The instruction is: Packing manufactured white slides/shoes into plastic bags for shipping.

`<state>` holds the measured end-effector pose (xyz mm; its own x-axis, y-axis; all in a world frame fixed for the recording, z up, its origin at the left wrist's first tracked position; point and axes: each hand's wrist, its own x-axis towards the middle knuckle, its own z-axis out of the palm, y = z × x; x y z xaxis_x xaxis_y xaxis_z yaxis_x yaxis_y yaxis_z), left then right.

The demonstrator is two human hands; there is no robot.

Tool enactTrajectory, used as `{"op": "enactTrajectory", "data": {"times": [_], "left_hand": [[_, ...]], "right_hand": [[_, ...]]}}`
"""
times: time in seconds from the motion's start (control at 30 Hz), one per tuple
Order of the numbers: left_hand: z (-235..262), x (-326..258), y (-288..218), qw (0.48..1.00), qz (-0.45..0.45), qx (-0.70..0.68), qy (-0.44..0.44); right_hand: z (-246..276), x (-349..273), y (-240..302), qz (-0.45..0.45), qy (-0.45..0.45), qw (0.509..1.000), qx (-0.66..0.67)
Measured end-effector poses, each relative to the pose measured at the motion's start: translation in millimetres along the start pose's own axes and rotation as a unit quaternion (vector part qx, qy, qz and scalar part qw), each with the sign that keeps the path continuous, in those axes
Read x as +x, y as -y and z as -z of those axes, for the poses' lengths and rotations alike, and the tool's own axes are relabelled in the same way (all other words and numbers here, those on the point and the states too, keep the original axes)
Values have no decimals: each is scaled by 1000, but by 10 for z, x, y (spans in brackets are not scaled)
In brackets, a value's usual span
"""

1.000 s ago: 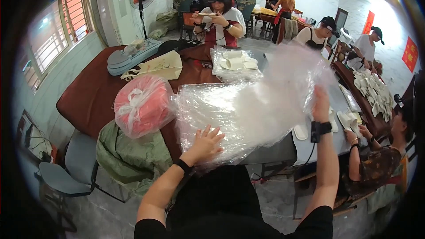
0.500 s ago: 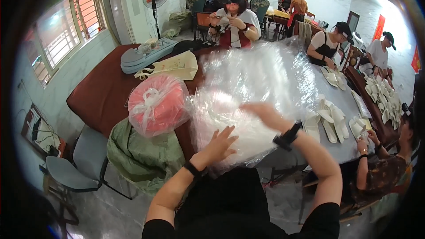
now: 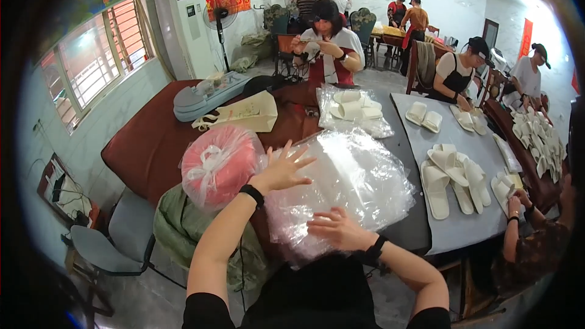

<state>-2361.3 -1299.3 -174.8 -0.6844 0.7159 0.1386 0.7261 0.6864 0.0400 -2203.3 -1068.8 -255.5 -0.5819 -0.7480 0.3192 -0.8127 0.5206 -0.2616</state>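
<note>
Head view: we look down past our forearms at a broad brown-covered table [image 3: 143, 137], with a dark grey tabletop [image 3: 405, 234] running on to the right.
Pale grey sheet: it lies on the right part of the dark top, probably to keep the white slippers [image 3: 436, 192] clean; they rest there in groups, well apart from our hands.
Clear plastic: the glossy, crinkled film [image 3: 359, 176] lies flat in front of us, across the brown cover and the dark top; its place close to our body likely keeps all of it within reach.
Pink bundle: a round, knotted plastic bag of something pink [image 3: 214, 161] sits just left of the film, perhaps set aside to leave that spot free.
Slipper packet: white slippers on clear wrapping [image 3: 353, 109] lie just beyond the film.
Left hand: ours [image 3: 283, 169] is spread wide over the film's left side, as if to steady it.
Right hand: ours [image 3: 341, 231] is loosely spread at the near edge, grasping nothing we can see; we cannot tell whether either palm presses down.
</note>
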Motion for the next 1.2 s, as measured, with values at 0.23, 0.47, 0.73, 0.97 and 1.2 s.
{"op": "enactTrajectory", "data": {"times": [0.23, 0.47, 0.73, 0.97, 1.2], "left_hand": [[-823, 297, -9, 967, 107, -111, 201], [-512, 630, 263, 964, 100, -149, 194], [-778, 978, 594, 968, 150, -200, -10], [-805, 753, 703, 939, 176, -227, 190], [-721, 326, 537, 926, 200, -282, 154]], "right_hand": [[-10, -293, -276, -50, 20, 996, 72], [655, -438, 233, -109, 57, 991, -50], [103, -1407, 282, -569, -400, 657, 292], [361, -964, -165, -445, -396, 535, 600], [553, -956, -1056, -372, -401, 573, 610]]}}
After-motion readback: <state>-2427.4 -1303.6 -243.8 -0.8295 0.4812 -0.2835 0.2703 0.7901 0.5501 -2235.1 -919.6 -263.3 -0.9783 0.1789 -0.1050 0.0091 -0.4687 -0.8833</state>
